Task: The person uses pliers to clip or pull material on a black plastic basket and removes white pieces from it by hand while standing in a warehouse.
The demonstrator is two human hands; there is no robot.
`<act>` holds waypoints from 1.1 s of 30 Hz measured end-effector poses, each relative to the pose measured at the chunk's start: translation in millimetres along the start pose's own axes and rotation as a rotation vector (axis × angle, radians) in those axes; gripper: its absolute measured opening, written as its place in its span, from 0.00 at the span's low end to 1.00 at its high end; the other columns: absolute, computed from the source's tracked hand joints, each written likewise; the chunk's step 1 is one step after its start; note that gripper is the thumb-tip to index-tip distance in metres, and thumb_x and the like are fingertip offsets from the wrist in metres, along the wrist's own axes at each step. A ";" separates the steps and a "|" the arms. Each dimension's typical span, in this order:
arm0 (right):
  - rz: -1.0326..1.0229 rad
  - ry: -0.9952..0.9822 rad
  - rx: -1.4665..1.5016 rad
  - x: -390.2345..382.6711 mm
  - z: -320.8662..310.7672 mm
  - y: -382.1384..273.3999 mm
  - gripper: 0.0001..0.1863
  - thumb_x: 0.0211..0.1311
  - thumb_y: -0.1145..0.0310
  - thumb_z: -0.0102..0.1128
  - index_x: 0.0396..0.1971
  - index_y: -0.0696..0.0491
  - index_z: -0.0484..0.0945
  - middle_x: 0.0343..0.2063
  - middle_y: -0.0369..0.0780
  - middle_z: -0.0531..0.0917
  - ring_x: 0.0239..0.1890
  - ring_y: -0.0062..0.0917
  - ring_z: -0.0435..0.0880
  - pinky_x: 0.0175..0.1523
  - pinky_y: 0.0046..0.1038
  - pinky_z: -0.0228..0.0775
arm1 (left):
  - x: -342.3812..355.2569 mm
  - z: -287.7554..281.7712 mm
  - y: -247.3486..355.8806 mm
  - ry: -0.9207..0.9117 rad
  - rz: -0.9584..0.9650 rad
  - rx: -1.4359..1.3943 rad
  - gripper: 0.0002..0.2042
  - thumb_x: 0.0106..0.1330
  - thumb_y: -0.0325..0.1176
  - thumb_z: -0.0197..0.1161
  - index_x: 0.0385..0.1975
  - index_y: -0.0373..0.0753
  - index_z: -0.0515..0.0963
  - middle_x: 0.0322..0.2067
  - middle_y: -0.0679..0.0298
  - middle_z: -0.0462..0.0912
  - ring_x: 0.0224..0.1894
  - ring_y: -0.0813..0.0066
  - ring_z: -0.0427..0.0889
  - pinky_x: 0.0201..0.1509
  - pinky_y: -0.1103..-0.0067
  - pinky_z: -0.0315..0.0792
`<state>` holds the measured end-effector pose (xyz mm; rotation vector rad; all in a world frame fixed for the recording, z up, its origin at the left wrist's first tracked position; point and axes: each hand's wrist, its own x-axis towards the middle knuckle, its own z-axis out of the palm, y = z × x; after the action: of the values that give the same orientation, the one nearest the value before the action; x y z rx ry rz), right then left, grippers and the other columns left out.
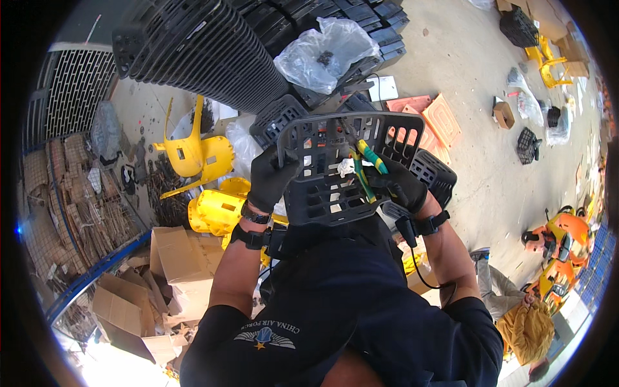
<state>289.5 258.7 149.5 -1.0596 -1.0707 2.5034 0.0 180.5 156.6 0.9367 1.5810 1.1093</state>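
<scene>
In front of my body is a black slotted plastic basket (322, 197), its open side facing up toward me. My left hand (274, 175), in a black glove, is closed on its left edge. My right hand (401, 186), also gloved in black, grips a pair of pliers (370, 158) with green and yellow handles. The pliers' dark jaws point away from me, over the far wall of the basket; what they touch, if anything, is too small to tell. A crumpled white scrap (347, 168) shows beside the handles.
A tall stack of black slotted plastic (206, 48) rises at the far left, beside a clear plastic bag (327, 55). Orange panels (442, 122) lie beyond the basket. Yellow chair-like parts (196, 151) and cardboard boxes (184, 261) are on the left. Another person (522, 326) is at the lower right.
</scene>
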 end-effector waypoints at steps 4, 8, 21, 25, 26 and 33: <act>-0.006 0.029 0.047 -20.9 -6.0 4.3 0.36 0.60 0.73 0.59 0.67 0.54 0.55 0.59 0.35 0.70 0.57 0.20 0.70 0.60 0.23 0.63 | -5.3 16.8 9.1 -0.032 0.061 0.057 0.07 0.54 0.24 0.63 0.32 0.34 0.78 0.23 0.65 0.81 0.25 0.82 0.77 0.29 0.84 0.72; -0.052 0.025 0.013 -32.4 -12.0 8.6 0.36 0.60 0.73 0.59 0.67 0.54 0.54 0.59 0.35 0.70 0.57 0.20 0.70 0.60 0.23 0.63 | -10.8 29.7 17.9 -0.055 0.064 0.120 0.06 0.53 0.24 0.64 0.31 0.35 0.78 0.23 0.65 0.81 0.24 0.81 0.78 0.29 0.84 0.71; -0.126 0.013 -0.047 -44.2 -12.9 27.5 0.37 0.60 0.73 0.57 0.68 0.54 0.51 0.61 0.36 0.66 0.59 0.19 0.66 0.61 0.23 0.61 | -23.7 36.0 7.8 -0.064 0.115 0.221 0.06 0.50 0.26 0.66 0.28 0.36 0.77 0.21 0.64 0.79 0.23 0.79 0.77 0.28 0.82 0.70; -0.096 -0.022 -0.077 -57.8 -22.4 41.1 0.36 0.62 0.73 0.56 0.69 0.53 0.50 0.61 0.35 0.66 0.59 0.18 0.67 0.60 0.22 0.62 | -27.6 30.1 -4.1 -0.080 0.158 0.260 0.07 0.49 0.26 0.66 0.27 0.36 0.77 0.20 0.64 0.78 0.22 0.78 0.76 0.26 0.81 0.68; -0.085 -0.068 0.009 -62.9 -26.9 44.1 0.36 0.63 0.73 0.55 0.69 0.53 0.50 0.61 0.35 0.66 0.59 0.18 0.67 0.59 0.21 0.63 | -28.5 29.6 -4.3 -0.096 0.205 0.279 0.07 0.49 0.26 0.66 0.27 0.37 0.77 0.19 0.64 0.78 0.21 0.77 0.76 0.26 0.81 0.68; -0.029 -0.059 0.066 -53.7 1.4 37.1 0.39 0.64 0.69 0.56 0.69 0.55 0.44 0.66 0.36 0.59 0.64 0.19 0.60 0.65 0.23 0.54 | -27.2 24.3 -25.3 -0.016 0.122 0.147 0.07 0.50 0.26 0.65 0.29 0.37 0.77 0.20 0.63 0.78 0.22 0.76 0.77 0.27 0.80 0.69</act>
<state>329.8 207.5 152.8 -0.9513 -1.0037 2.5435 28.6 153.2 136.5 1.1498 1.6275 1.0765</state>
